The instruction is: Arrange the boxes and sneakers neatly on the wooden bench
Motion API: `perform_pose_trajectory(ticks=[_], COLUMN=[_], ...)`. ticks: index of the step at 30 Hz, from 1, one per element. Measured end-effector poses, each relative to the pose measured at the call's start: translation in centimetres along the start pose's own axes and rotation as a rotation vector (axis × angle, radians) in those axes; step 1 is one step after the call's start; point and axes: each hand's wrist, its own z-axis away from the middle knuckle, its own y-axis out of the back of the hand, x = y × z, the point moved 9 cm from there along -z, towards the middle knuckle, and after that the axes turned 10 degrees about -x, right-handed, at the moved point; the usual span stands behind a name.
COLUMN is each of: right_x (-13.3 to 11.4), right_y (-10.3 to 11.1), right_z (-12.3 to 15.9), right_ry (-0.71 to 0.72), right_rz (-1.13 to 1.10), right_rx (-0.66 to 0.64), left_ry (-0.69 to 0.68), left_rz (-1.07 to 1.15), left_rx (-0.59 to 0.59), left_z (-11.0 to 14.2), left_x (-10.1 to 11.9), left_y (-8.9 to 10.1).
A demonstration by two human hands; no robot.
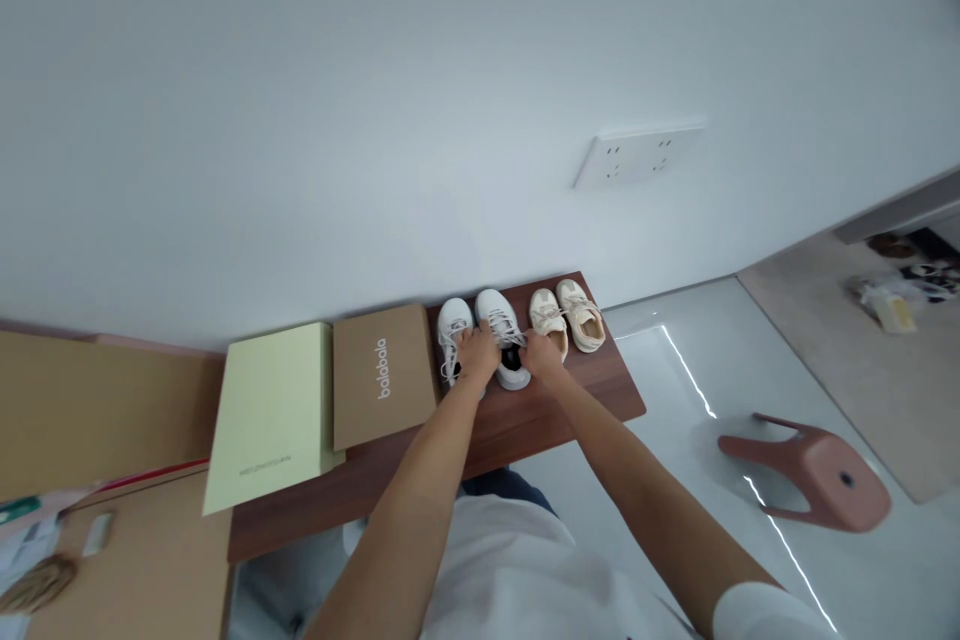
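Observation:
Both hands are at the right-hand shoe of a white pair, a white sneaker (493, 309) with a dark insole, toe toward the wall. My left hand (478, 356) is closed at its laces on the left side. Opposite it, my right hand (540, 355) pinches the laces (513, 335) on the right side. Its mate, another white sneaker (454, 318), stands just left, partly hidden by my left hand. To the right is a cream pair: one cream shoe (544, 306) is partly covered by my right hand, the other cream shoe (583, 316) shows fully.
All the shoes stand on a brown wooden board (592, 385) against a white wall (375, 120). Left of them lie a brown shoebox (375, 400) and a pale yellow box (270, 410). A pink stool (840, 480) is on the floor at right. Cardboard (142, 560) lies at lower left.

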Motion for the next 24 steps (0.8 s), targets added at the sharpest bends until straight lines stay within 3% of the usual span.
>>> perform_pose_trajectory(ticks=[5,9,12,15,18,21,24], right_x=[1.0,1.1,-0.8,-2.0,-2.2,-0.3,3.8], right_y=[0.5,0.5,-1.9,-4.2,-4.4,-2.8,-2.3], right_z=[0.7,3.7,5.9,6.3,5.6,5.3,5.5], right_ry=[-0.024,0.065,0.182,0.112,0.074,0.151,0.17], right_rz=[-0.051,-0.087,-0.052,-0.021,-0.114,-0.311,-0.576], right_rx=[0.028,0.117,0.09,0.068,0.126,0.254,0.331], left_ry=[-0.046,-0.119,-0.016,0.139,0.178,0.149,0.117], left_rz=[0.011,0.086,0.141,0.15,0.183,0.348,0.774], left_rx=[0.082,0.171,0.039,-0.164,-0.199,-0.105,-0.049], left_z=[0.6,4.6,7.4,8.4,7.7,7.0,7.4], left_x=[-0.1,0.0,-2.0,-4.0,-4.8,-5.8,-7.3], left_y=[0.9,0.1,-3.3,-6.4,-6.2,-4.7,-5.6])
